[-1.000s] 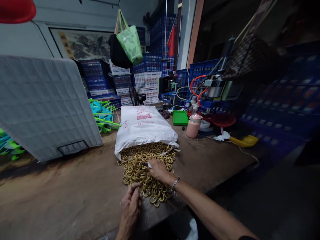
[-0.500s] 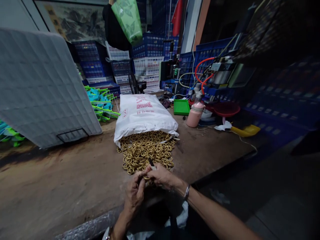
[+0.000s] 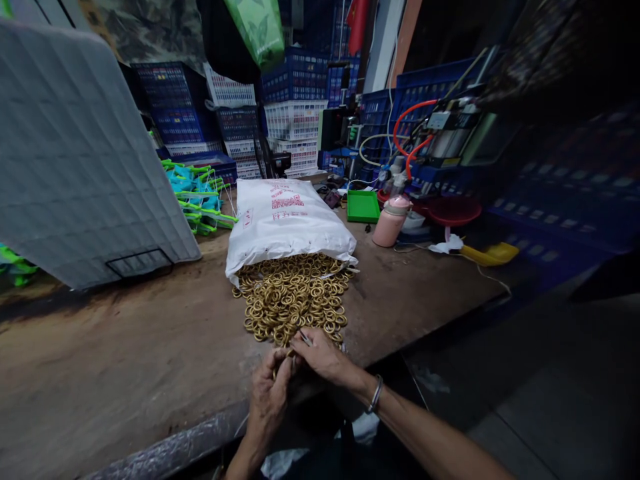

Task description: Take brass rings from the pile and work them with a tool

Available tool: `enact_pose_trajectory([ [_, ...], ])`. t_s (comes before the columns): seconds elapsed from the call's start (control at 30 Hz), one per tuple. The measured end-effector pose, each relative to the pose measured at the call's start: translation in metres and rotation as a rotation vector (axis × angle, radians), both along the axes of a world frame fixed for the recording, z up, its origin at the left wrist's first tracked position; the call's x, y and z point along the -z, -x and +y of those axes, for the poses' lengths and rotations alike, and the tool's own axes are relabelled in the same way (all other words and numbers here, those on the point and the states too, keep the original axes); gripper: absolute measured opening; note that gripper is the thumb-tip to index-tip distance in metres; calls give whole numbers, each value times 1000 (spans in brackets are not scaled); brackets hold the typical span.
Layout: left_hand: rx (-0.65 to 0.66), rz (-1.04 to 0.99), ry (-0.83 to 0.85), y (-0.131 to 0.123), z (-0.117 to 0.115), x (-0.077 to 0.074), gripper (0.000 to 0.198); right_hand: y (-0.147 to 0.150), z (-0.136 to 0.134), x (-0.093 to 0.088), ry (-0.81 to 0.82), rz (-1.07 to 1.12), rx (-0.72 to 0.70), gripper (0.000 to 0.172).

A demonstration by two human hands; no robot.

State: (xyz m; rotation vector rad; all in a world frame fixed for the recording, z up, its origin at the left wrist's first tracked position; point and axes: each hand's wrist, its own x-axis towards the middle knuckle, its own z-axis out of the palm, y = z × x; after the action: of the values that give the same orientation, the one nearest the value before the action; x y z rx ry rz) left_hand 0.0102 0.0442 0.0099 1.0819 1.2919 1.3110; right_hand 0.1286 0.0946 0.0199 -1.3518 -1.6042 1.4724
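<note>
A pile of brass-coloured rings [image 3: 287,303] spills from the mouth of a white printed sack [image 3: 295,217] onto the worktable. At the near edge of the pile, my left hand [image 3: 270,387] is closed, thumb against fingers, on a brass ring that shows only in part. My right hand [image 3: 323,357], a metal bangle [image 3: 375,395] on its wrist, is closed around a slim knife-like tool [image 3: 306,338]. Most of that tool is covered by the fingers, so its exact kind is unclear. Both hands' fingertips nearly meet over the table's front edge.
A grey padded panel [image 3: 90,160] stands at left, beside green and blue plastic pieces [image 3: 200,200]. Behind the sack are a green tray [image 3: 363,206], a pink bottle [image 3: 391,223] and a red dish [image 3: 454,210]. Stacked crates [image 3: 295,120] line the back.
My right hand has turned, and the tool's dark end, upright before, now lies lower and mostly inside the fingers. My left hand keeps its pinch. The view has tilted slightly downward.
</note>
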Motion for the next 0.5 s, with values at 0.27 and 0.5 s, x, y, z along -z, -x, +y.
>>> enact_pose_trajectory([
  [0.27,147,-217,346,-1,-10,9,34,-2,-5,8,-166,-91,-24,20],
  [0.5,139,-479,399,-4,-21,3,30,-6,-14,9,-193,-126,-51,20],
])
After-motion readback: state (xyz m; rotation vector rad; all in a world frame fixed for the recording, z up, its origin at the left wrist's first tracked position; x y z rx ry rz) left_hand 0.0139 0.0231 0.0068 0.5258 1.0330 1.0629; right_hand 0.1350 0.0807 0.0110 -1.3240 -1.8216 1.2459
